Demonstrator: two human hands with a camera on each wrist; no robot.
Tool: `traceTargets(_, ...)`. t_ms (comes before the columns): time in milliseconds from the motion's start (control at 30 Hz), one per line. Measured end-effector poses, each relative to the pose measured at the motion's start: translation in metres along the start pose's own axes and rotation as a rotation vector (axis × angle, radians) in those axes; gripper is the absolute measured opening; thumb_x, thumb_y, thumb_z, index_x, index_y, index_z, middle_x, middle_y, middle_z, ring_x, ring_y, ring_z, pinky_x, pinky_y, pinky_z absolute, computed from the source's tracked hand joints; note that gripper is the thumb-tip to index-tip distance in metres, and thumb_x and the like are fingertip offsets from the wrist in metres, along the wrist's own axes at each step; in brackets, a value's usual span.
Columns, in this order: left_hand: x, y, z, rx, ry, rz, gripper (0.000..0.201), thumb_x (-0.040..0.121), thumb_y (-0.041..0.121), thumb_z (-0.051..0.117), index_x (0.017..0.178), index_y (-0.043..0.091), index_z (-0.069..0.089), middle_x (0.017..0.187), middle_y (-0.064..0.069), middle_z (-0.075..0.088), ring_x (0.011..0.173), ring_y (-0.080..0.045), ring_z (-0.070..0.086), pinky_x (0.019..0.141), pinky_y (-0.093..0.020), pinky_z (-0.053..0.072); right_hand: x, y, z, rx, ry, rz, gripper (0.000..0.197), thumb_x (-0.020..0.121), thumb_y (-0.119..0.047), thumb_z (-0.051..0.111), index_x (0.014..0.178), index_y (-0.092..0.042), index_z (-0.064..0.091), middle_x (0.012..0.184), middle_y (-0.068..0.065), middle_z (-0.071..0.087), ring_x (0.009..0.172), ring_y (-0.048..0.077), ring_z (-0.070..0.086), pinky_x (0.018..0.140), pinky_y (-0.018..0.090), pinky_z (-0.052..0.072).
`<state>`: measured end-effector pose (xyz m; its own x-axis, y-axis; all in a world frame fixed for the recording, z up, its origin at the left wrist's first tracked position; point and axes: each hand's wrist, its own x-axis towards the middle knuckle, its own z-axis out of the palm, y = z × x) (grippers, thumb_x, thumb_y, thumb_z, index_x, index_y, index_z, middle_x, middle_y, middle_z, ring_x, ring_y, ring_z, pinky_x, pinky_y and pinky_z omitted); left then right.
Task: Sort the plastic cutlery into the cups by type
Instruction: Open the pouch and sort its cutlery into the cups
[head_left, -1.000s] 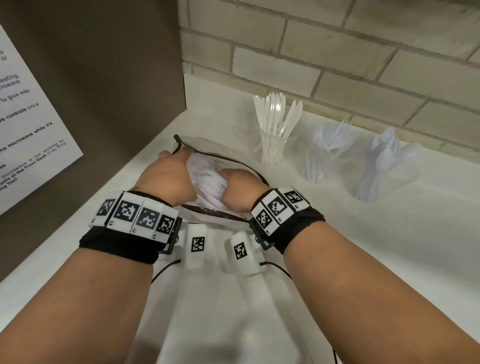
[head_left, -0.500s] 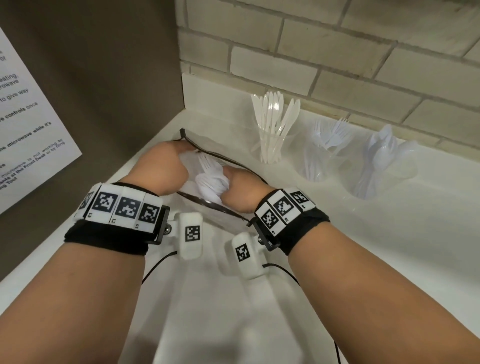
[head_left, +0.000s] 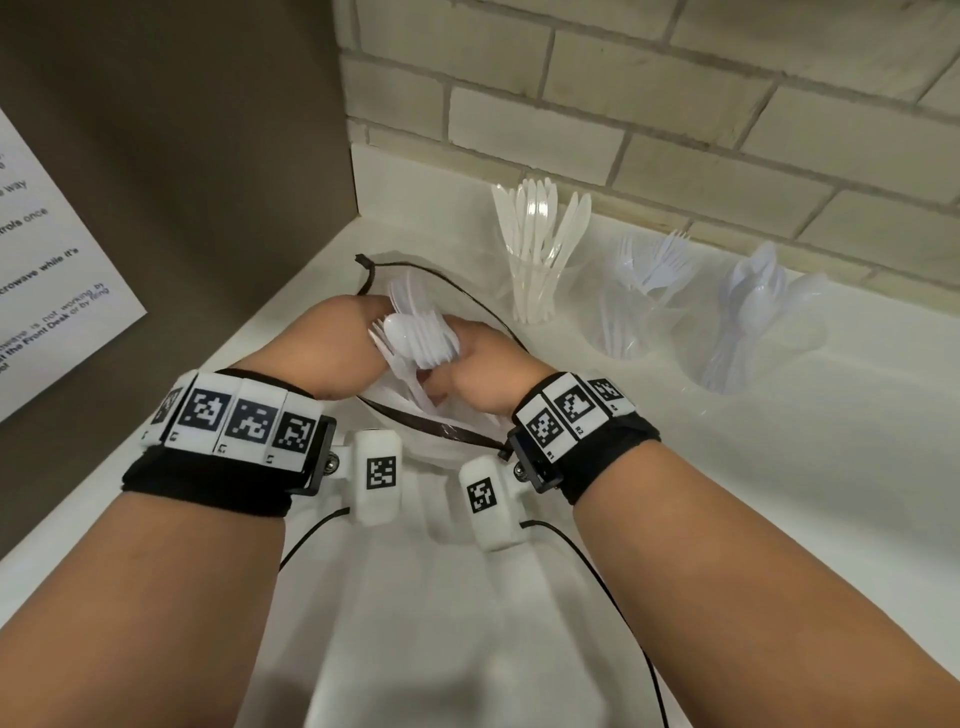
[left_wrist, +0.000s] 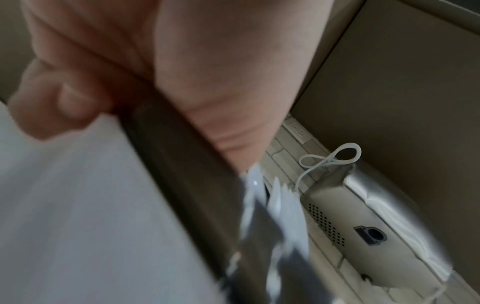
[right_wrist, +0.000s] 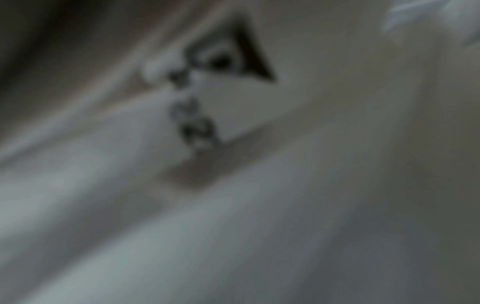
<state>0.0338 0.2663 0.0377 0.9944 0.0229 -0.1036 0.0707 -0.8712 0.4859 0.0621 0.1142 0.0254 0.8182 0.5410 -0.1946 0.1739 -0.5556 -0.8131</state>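
1. Right hand is curled round a nested stack of white plastic spoons, bowls fanned and facing the head cam, handles running down past the palm.
2. Left hand sits just left of the stack at the mouth of a clear plastic bag. In the left wrist view its thumb and fingers pinch a dark edge strip w/ white material under it; pic is blurred, so the exact thing pinched can't be confirmed.
3. The bag lies on a white counter, dark-trimmed rim w/ a small dark tie end at its far-left corner. More white cutlery shows inside, type not clear.
4. Three clear cups stand along the back edge, right of the bag: knives cup nearest it, blades up; forks cup in the middle; spoons cup far right.
5. Both wrists carry black bands w/ white blocks of square b/w coded markers; small chars under them, too tiny to read.
6. A white notice on the brown panel at left, text cut off: "crowave while it's", "is not working by", "the Front Desk or by filing", "way", "once".
7. Beige brick wall behind the cups.
8. Right wrist view is too blurred to tell anything.
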Motion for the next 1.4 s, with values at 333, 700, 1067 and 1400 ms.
traceTargets(333,-0.003,0.002,0.002,-0.098,0.07,-0.012,0.03,0.088,0.017,0.051,0.118,0.017,0.058,0.116,-0.007,0.064,0.094,-0.024,0.055,0.07,-0.027,0.038,0.002,0.007,0.001,-0.083,-0.005,-0.078,0.047,0.08,-0.011,0.07,0.125,-0.011,0.054,0.104,0.002,0.061,0.097,0.019,0.057,0.085,0.027,0.044)
traceTargets(700,0.005,-0.018,0.002,0.088,0.154,-0.105,0.04,0.085,0.013,0.051,0.124,0.015,0.05,0.117,-0.017,0.056,0.101,-0.034,0.057,0.072,-0.031,0.039,-0.006,0.01,-0.013,0.062,-0.264,-0.119,0.03,0.081,0.003,0.069,0.098,-0.02,0.064,0.068,-0.026,0.061,0.069,-0.012,0.057,0.072,0.003,0.042)
traceTargets(1067,-0.009,-0.015,-0.012,-0.007,0.177,-0.075,0.051,0.081,0.006,0.052,0.115,0.043,0.057,0.142,-0.003,0.036,0.115,-0.027,0.051,0.09,-0.03,0.04,-0.005,-0.001,-0.027,1.094,0.103,-0.337,0.007,0.088,-0.008,0.051,0.089,-0.013,0.055,0.068,0.005,0.058,0.063,0.025,0.062,0.072,0.042,0.054)
traceTargets(1400,-0.011,-0.033,-0.047,0.068,0.297,-0.441,0.024,0.089,0.019,0.047,0.107,0.034,0.053,0.136,-0.012,0.027,0.108,-0.045,0.049,0.099,-0.053,0.042,-0.014,0.0,-0.04,1.284,0.117,-0.304,0.007,0.088,-0.01,0.052,0.091,-0.015,0.055,0.067,0.005,0.06,0.06,0.023,0.061,0.064,0.036,0.054)
